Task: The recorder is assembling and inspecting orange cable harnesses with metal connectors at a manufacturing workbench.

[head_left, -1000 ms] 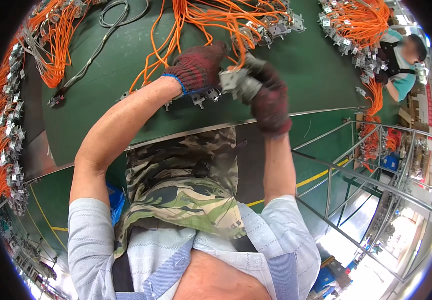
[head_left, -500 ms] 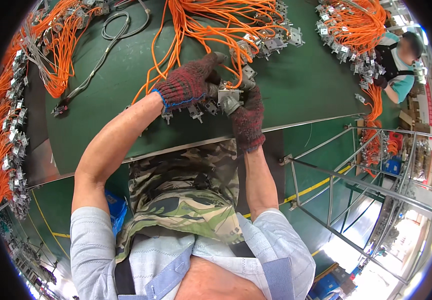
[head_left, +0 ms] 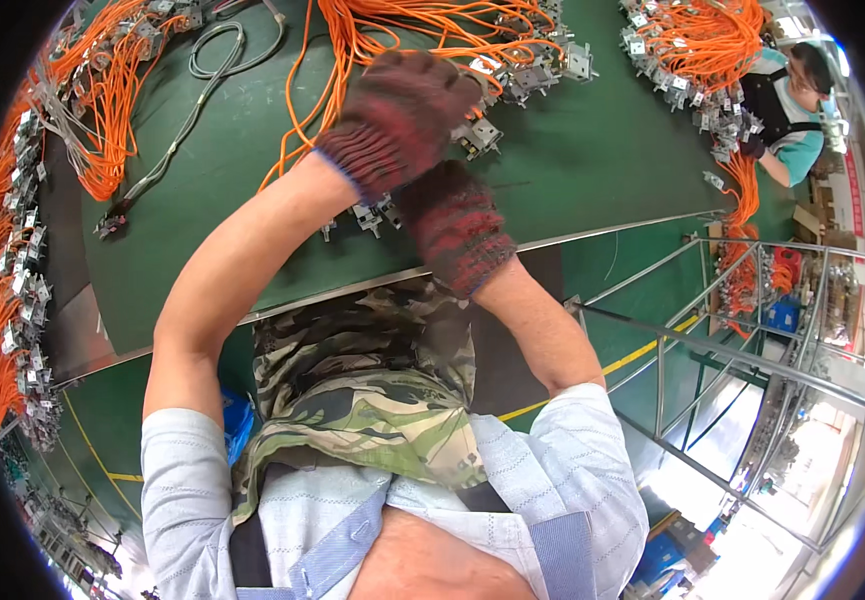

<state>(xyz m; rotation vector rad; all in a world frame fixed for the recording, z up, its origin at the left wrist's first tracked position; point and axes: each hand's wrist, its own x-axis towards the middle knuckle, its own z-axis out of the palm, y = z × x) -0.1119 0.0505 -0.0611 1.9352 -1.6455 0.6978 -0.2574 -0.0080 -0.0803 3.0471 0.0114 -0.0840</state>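
Note:
Both my hands wear dark red and grey knitted gloves over the green table. Raised above the right one, my left hand shows its back, with fingers curled down and closed; whatever they hold is hidden, and the glove is slightly blurred. Below it, my right hand reaches in under the left palm, so its fingers cannot be seen. A small metal connector housing lies just right of my left fingers. Several more metal housings sit under my left wrist, near the table edge. Orange cables run behind my left hand.
Grey looped cable lies on the table's left. Orange cable bundles with metal ends line the far left; another pile lies at right. A co-worker stands there. Metal frame rails stand right of me.
My left hand has moved up and right, over the right hand. The right hand has turned inward to the left; the metal housing that was between my hands is now out of sight.

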